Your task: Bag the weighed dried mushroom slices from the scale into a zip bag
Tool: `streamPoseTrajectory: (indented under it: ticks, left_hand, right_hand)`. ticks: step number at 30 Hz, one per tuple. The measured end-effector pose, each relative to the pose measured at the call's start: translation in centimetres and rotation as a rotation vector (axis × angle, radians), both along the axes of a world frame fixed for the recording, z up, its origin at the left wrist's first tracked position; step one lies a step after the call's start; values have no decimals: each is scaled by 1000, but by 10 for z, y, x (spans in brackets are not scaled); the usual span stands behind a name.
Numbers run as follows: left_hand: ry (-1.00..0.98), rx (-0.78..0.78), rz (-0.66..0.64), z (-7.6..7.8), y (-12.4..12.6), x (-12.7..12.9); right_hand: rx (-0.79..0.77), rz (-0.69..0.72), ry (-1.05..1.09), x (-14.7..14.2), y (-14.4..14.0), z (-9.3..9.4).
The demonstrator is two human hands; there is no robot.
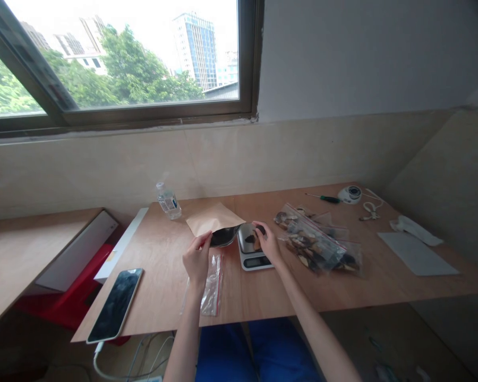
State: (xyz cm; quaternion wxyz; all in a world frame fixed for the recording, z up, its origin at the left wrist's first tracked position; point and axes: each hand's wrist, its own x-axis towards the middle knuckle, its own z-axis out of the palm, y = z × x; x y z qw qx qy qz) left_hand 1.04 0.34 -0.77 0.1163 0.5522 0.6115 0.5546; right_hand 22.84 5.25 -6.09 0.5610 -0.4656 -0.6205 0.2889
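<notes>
My left hand is closed, thumb and fingers pinching one end of a flat, dark, shiny pouch-like thing; its exact kind is unclear. The far end of it reaches toward a small digital kitchen scale with a metal pan. Dark and brownish pieces show on the pan, too small to name. Over the pan's right side my right hand is closed, its fingertips at a small dark piece. Below my left hand lies a clear zip bag with a red seal.
Right of the scale are several zip bags of brown and dark pieces. A brown paper sheet, water bottle and phone lie left. Farther right: a screwdriver, dome camera and white sheet.
</notes>
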Motion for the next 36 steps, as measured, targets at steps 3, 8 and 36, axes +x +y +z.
streamPoseTrajectory:
  ticks: [3, 8, 36]
  left_hand:
    - [0, 6, 2, 0, 0, 0]
    - [-6, 2, 3, -2, -2, 0]
    - [-26, 11, -8, -2, -7, -3]
  right_hand:
    - [3, -19, 16, 6, 0, 2]
    - [18, -87, 3, 16, 11, -6]
    - [-27, 43, -830, 5, 9, 7]
